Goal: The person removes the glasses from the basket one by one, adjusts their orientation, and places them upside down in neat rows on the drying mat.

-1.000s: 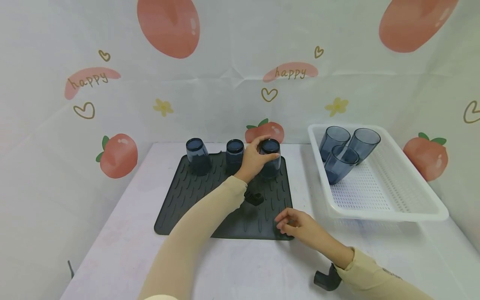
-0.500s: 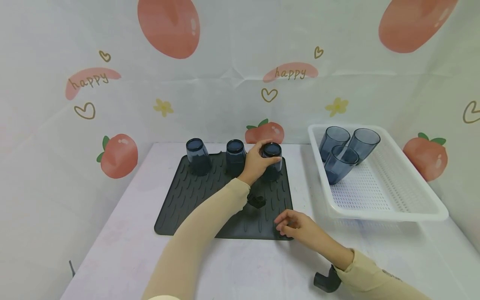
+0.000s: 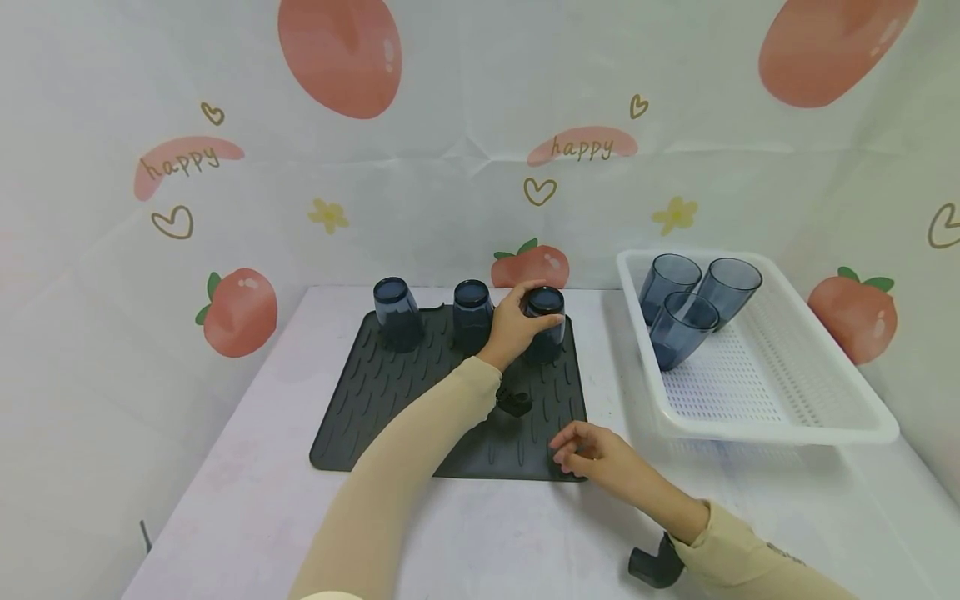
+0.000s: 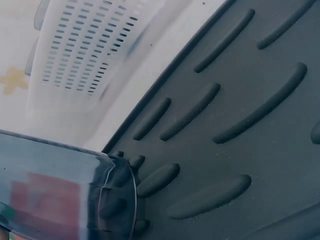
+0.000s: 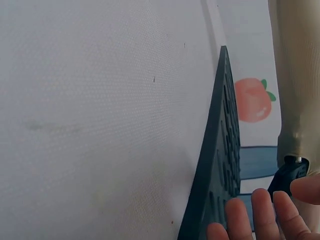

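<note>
My left hand grips an upside-down blue drinking glass at the back right of the black ridged drying mat. Its thumb and fingers are around the upper part, near the glass's base. The left wrist view shows this glass with its rim at the mat's ridges. Two more upturned glasses, a middle one and a left one, stand along the mat's back edge. Holding nothing, my right hand hovers by the mat's front right corner, its fingers loosely bent.
A white perforated basket stands on the table to the right. Three blue glasses lean inside, one of them in front. A patterned white cloth hangs behind. My left sleeve crosses over the mat.
Still in my left hand, the glass has come down and slightly toward me onto the mat, then stayed there over the last half second. My right hand has barely moved.
</note>
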Tool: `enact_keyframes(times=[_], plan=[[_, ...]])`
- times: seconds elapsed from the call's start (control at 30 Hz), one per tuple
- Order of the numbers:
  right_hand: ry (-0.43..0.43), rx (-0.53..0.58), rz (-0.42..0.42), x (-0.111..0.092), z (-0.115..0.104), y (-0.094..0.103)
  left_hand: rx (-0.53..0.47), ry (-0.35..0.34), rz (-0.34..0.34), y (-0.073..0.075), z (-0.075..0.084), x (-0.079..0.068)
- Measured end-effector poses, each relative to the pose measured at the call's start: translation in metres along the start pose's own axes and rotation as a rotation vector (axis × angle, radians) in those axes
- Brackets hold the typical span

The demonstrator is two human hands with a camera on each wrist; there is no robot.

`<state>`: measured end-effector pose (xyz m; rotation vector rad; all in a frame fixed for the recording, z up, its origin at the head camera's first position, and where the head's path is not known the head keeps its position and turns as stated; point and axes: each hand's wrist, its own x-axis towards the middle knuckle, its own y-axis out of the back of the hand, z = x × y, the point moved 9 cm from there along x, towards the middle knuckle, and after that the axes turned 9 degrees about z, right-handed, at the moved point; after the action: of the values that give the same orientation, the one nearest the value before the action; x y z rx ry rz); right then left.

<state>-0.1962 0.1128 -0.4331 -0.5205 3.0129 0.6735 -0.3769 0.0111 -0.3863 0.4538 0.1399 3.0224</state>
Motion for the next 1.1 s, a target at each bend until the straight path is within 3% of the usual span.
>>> enact_keyframes(times=[0.67,1.1], plan=[[0.005,0.016,-0.009,-0.001,-0.004,-0.002,-0.002,0.065,-0.069,-0.001,0.0,0.002],[0.076,0.015,0.032,-0.002,-0.03,0.011,0.017,0.043,-0.061,0.001,0.006,-0.001]])
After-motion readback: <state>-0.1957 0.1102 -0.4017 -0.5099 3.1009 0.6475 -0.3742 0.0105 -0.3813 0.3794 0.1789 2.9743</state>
